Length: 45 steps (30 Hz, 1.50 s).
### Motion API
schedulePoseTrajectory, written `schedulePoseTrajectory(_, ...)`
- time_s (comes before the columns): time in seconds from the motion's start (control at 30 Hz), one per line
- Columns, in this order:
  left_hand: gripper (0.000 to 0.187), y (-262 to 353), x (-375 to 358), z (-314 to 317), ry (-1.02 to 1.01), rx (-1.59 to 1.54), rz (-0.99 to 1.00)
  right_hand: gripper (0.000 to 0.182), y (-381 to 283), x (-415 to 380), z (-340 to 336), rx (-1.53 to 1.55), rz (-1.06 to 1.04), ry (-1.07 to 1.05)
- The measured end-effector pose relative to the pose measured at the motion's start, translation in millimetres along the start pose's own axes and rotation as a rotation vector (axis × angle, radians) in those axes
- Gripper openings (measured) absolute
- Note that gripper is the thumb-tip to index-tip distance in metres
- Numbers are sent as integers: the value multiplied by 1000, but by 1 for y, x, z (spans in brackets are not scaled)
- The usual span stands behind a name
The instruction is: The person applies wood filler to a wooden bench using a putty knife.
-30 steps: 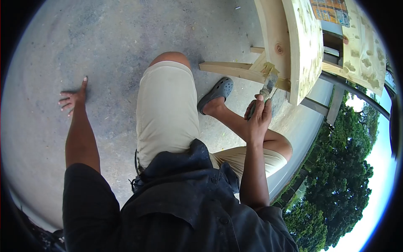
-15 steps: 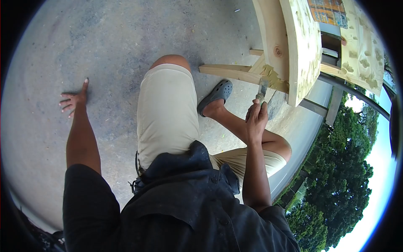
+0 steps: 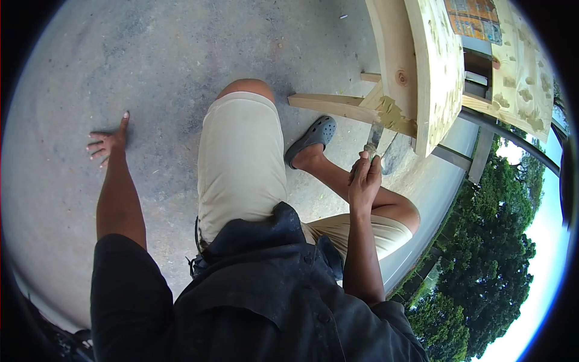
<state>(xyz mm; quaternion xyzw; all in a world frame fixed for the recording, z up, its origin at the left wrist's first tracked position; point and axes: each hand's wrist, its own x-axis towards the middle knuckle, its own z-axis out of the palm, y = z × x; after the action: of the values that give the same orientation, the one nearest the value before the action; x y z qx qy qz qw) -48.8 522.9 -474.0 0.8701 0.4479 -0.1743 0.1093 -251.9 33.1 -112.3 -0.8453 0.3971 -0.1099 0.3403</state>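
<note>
My right hand (image 3: 365, 178) grips a putty knife (image 3: 375, 134) by its handle, blade pointing up toward the wooden furniture piece (image 3: 403, 60). The blade tip overlaps the lower edge of a tan filler patch (image 3: 395, 114) smeared on the wood near a leg (image 3: 329, 105). Far to the left, my left hand (image 3: 108, 143) rests on the concrete floor (image 3: 163, 54) with its fingers spread and nothing in it.
A grey clog (image 3: 313, 139) is on my foot, close to the leg. More pale boards with filler spots (image 3: 522, 78) stand at upper right, beside an orange patterned piece (image 3: 473, 19). Trees (image 3: 482, 259) and a road lie beyond on the right.
My right hand has drawn the putty knife slightly down, away from the filler patch, uncovering more of it. My left hand stays planted on the floor.
</note>
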Motion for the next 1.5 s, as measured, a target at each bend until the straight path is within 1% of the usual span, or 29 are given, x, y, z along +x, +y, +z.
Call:
schedulePoseTrajectory(0.03,152,2,-1,1,-3,-2,2,31,-22,1,1,7,14,26)
schedulePoseTrajectory(0.13,152,4,-2,-1,-12,1,-4,32,-28,13,-9,75,19,45)
schedulePoseTrajectory(0.2,152,6,-3,-1,-8,-5,2,30,-17,8,-7,65,-4,56)
schedulePoseTrajectory(0.27,152,1,-3,0,-7,-2,-3,28,-14,-4,-1,100,92,51)
schedulePoseTrajectory(0.3,152,1,-3,0,-6,-10,3,26,-16,-6,0,104,103,44)
schedulePoseTrajectory(0.4,152,4,-4,-4,-14,-18,4,26,-26,1,3,92,43,14)
schedulePoseTrajectory(0.53,152,4,-5,-5,-25,6,-2,27,-12,17,-6,62,56,-45)
schedulePoseTrajectory(0.6,152,4,-2,-2,-13,-1,-2,28,-6,5,-7,41,128,6)
schedulePoseTrajectory(0.67,152,0,-3,0,-7,-6,2,30,0,0,-8,45,130,22)
schedulePoseTrajectory(0.73,152,2,-2,0,-9,-12,7,26,2,-2,-10,-82,59,40)
schedulePoseTrajectory(0.77,152,3,-3,-1,-12,-12,16,26,5,-2,-13,-83,63,49)
schedulePoseTrajectory(0.83,152,4,-4,-3,-8,2,-1,27,11,2,-15,-227,-34,10)
schedulePoseTrajectory(0.97,152,3,-4,-2,1,-7,14,28,7,-2,-19,-238,-2,3)
schedulePoseTrajectory(1.17,152,1,1,4,5,-3,5,31,-12,-7,-7,-67,25,-52)
schedulePoseTrajectory(1.27,153,1,1,4,13,-5,4,30,-14,1,-10,-67,6,-54)
schedulePoseTrajectory(1.33,153,2,-2,-1,-11,-16,7,36,-18,10,-13,-100,-8,-83)
schedulePoseTrajectory(1.4,153,3,-5,-3,-15,-22,7,36,-20,21,-12,-110,-34,-85)
schedulePoseTrajectory(1.47,153,4,-5,-5,-15,-29,7,35,-19,37,-14,-117,-112,-93)
schedulePoseTrajectory(1.5,153,3,-5,-5,-17,-33,7,34,-14,45,-17,-116,-92,-92)
